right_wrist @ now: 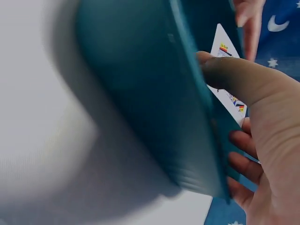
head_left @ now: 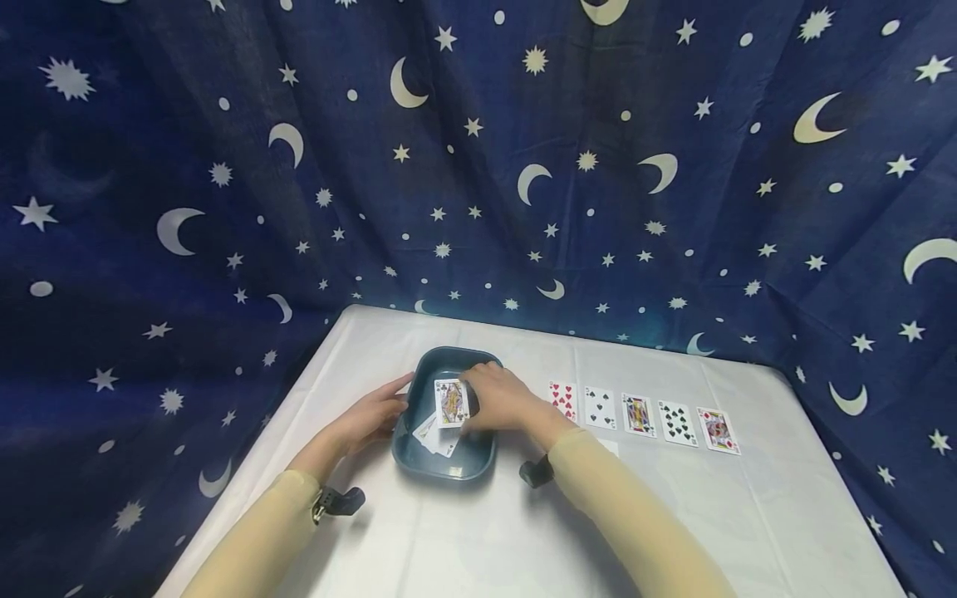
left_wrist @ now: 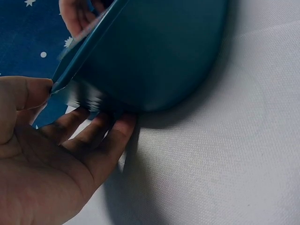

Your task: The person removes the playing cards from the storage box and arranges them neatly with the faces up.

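Squarely over the teal tray [head_left: 419, 397] sits a face card [head_left: 452, 402], pinched by the right hand [head_left: 503, 400], whose thumb lies across the card's face in the right wrist view while the other fingers curl behind it, over the tray's right rim. More cards [head_left: 435, 436] lie loose in the tray's bottom, below the held card and nearer the person. The left hand [head_left: 372, 418] rests against the tray's left wall with fingers fairly straight and spread; in the left wrist view its fingertips [left_wrist: 123, 125] reach under the tray's outer edge and the thumb sits near the rim. Whether that hand truly grips the tray cannot be told; it touches it. To the right of the tray, a row of five cards lies face up on the white tablecloth [head_left: 463, 540]: a red hearts card [head_left: 563, 399] closest, then a spades card [head_left: 601, 407], a court card [head_left: 639, 414], a clubs card [head_left: 678, 423] and a red court card [head_left: 718, 430] farthest from the tray. Behind the tray hangs a dark blue cloth [head_left: 224, 166] printed with moons and stars.
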A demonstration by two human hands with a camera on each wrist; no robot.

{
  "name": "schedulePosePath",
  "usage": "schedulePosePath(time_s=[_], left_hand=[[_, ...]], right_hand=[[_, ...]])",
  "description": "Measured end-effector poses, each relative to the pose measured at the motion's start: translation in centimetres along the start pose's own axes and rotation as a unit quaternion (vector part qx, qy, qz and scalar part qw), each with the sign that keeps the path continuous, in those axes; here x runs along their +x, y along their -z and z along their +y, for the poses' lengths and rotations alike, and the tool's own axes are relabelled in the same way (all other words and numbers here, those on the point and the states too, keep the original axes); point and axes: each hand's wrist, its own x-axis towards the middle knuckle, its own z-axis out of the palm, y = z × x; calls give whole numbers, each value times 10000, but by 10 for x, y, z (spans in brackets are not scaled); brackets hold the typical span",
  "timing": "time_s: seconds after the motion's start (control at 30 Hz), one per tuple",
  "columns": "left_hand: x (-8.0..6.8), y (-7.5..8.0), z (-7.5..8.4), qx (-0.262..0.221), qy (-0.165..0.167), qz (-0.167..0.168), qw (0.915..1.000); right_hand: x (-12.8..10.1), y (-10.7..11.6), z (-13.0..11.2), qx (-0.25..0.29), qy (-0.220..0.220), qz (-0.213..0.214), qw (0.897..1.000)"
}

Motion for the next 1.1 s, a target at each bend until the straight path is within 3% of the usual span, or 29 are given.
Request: schedulePosePath(time_s=[0.2, 0.6, 0.83, 1.1], left_hand=[[2, -2, 1, 72, 86, 52, 9999], [3, -2, -1, 110, 89, 94, 9999], [1, -2, -1, 100, 119, 108, 9998], [3, -1, -2, 147, 57, 56, 9999]], right_hand=[[-26, 23, 13, 224, -22, 367, 9991], [-96, 53, 74, 185, -570, 834, 9947], [-152, 52, 115, 21, -983, 876, 9913], [-218, 31, 159, -154, -1295, 840, 9879]])
